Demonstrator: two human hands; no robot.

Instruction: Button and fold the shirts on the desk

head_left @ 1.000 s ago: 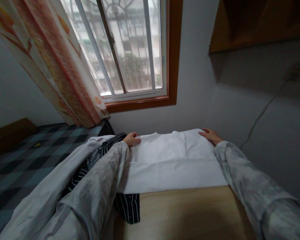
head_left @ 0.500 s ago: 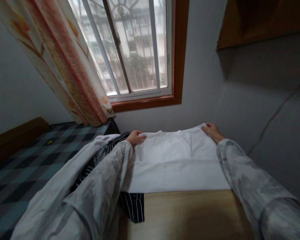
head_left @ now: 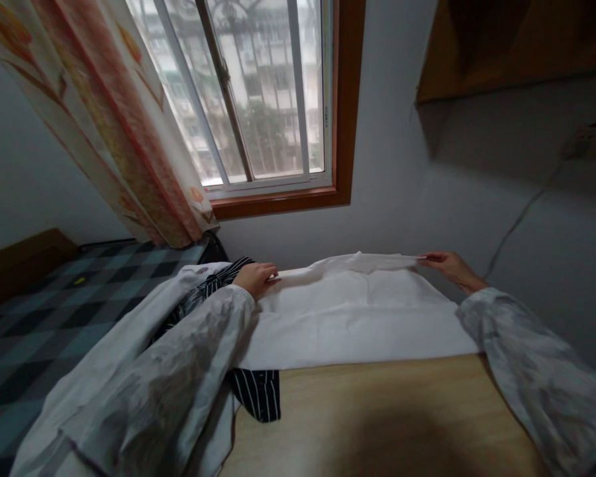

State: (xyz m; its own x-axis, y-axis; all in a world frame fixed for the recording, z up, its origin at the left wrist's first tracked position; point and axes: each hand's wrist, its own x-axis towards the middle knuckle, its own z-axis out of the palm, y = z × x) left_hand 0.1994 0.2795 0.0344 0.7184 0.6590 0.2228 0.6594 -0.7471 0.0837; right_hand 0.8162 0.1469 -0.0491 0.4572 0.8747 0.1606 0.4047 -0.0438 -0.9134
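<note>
A white cloth (head_left: 347,311) lies spread across the far part of a wooden table (head_left: 377,417). My left hand (head_left: 255,277) is closed on the cloth's far left corner. My right hand (head_left: 449,266) pinches the far right corner and holds it a little above the table, so the far edge is lifted. Both arms are in pale grey crinkled sleeves.
A black striped garment (head_left: 255,394) and another white garment (head_left: 119,344) lie under my left arm at the table's left edge. Left of the table is a dark checked bed cover (head_left: 40,318). Ahead are a window (head_left: 258,99), a flowered curtain (head_left: 109,119) and a wall shelf (head_left: 516,46).
Both hands have raised the far edge of the white cloth off the table. My right hand moved right and lifted its corner; the left hand stays at its corner.
</note>
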